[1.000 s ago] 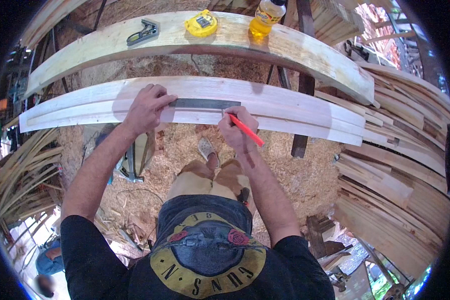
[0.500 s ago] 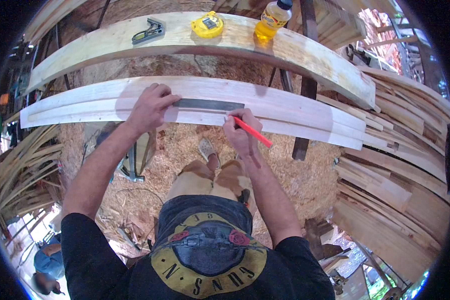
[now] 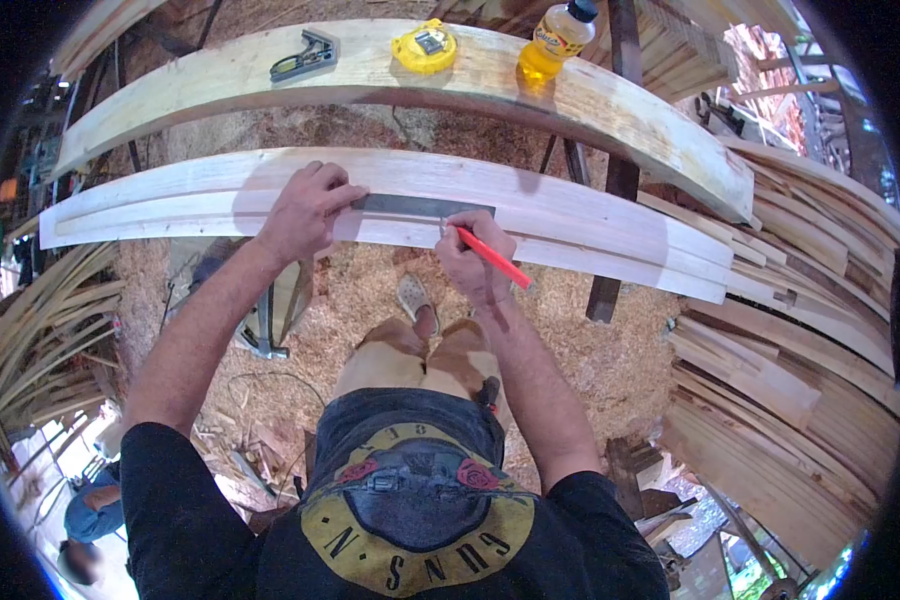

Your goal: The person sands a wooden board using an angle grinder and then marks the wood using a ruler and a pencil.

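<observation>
A long pale wooden board (image 3: 590, 205) with a lengthwise groove or step lies across in front of me. On it rests a dark flat metal ruler (image 3: 420, 206). My left hand (image 3: 310, 208) is closed over the ruler's left end, pressing it to the board, so that end is hidden. My right hand (image 3: 470, 262) grips a red pencil (image 3: 496, 259) near the ruler's right part, its fingers at the ruler's near edge. The pencil's tip is hidden by the fingers.
Behind the board, a thick beam (image 3: 210, 85) carries a block plane (image 3: 305, 56), a yellow tape measure (image 3: 424, 47) and a bottle of yellow drink (image 3: 555, 42). A hammer (image 3: 263, 335) hangs below. Stacked planks (image 3: 770, 440) stand right; another person (image 3: 95, 510) is at lower left.
My right hand with the pencil has slid a little left along the ruler. The left hand keeps its hold, and the whole view has shifted slightly.
</observation>
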{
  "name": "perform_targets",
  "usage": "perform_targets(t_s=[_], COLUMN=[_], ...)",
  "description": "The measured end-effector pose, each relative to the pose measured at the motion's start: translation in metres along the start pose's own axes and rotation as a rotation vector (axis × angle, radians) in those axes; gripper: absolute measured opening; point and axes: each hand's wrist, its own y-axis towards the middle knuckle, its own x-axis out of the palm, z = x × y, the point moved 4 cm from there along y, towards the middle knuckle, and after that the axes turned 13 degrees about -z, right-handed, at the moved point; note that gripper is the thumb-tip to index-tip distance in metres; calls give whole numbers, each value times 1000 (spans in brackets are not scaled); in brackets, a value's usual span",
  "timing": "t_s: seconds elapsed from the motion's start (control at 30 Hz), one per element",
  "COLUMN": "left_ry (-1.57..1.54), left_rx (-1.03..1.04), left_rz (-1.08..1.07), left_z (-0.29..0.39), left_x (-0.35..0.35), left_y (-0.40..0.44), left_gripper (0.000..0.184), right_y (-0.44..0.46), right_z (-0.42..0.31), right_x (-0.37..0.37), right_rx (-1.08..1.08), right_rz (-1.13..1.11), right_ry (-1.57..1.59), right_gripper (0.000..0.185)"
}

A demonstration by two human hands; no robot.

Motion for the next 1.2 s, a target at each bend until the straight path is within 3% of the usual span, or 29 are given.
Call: perform_targets(t_s=[1.2], left_ry=[22], left_rx=[20], left_rz=[25], left_z=[2], left_x=[-1], left_y=[3], left_gripper=[36], right_y=[1], right_z=[-2], right_x=[-1], right_rx=[-73], right_rz=[12], right_ry=[-56], right_gripper=[10])
